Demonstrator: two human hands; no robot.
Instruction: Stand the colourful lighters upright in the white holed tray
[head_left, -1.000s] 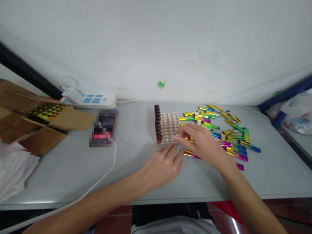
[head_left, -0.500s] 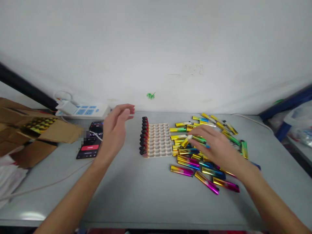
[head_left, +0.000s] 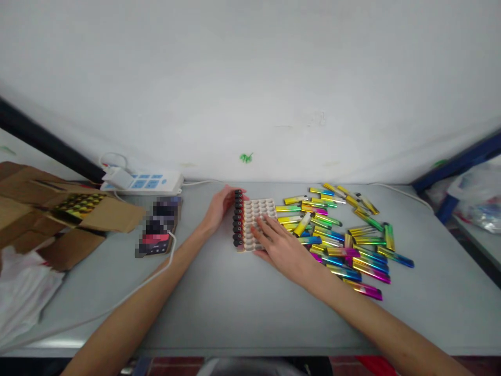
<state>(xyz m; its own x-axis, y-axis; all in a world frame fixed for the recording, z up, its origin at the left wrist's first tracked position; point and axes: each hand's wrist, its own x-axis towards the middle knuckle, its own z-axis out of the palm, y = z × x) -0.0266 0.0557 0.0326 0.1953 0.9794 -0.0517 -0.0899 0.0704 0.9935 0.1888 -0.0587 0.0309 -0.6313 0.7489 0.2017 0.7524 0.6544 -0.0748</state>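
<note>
A pale tray [head_left: 270, 205] with rows of round holes lies mid-table. Along its left edge stands a row of upright lighters [head_left: 237, 216] with black tops and red bodies. My left hand [head_left: 221, 209] curls round the far end of this row, its fingertips partly hidden behind the lighters. Flat across the right part of the tray lies my right hand [head_left: 284, 248], fingers stretched and slightly spread, covering several holes. Right of the tray, many shiny lighters [head_left: 326, 235] in yellow, green, blue and magenta lie loose in a pile, partly behind my right wrist.
At the left are an open cardboard box [head_left: 113, 211] with yellow-and-black items inside, a white plastic bag [head_left: 23, 292], a partly blurred phone [head_left: 158, 245] and a power strip [head_left: 168, 183]. A white cable [head_left: 129, 297] crosses my left forearm. A clear bag [head_left: 479, 203] sits far right.
My right hand has moved left from the pile onto the tray; the yellow-and-white lighter by its fingers now lies on the pile. My left hand has moved right, to the lighter row.
</note>
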